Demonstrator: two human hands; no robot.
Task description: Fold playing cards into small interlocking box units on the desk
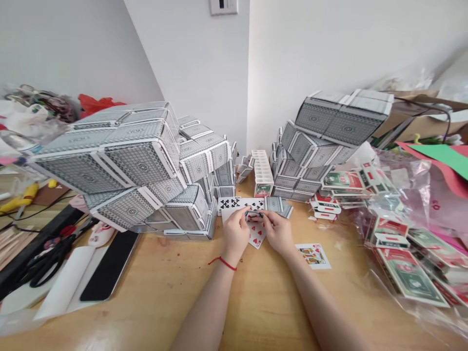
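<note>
My left hand (236,233), a red string round its wrist, pinches one end of a small playing card (255,214) that looks bent or folded. The other end is between the fingers of my right hand (280,233). Both hands are closed, and the fingers partly hide this card. Beneath it lie loose face-up cards, among them a heart card (257,235) and a club card (229,203). Grey-backed cards (280,205) lie just beyond my right hand. A face card (313,256) rests on the table, right of my right forearm.
Stacked grey card blocks rise at left (135,165) and right (310,141). A row of card boxes (262,170) stands between them. More green-and-red card boxes (409,273) lie right in clear plastic. A black phone (109,268) and scissors (47,258) lie left on the wooden table (161,292).
</note>
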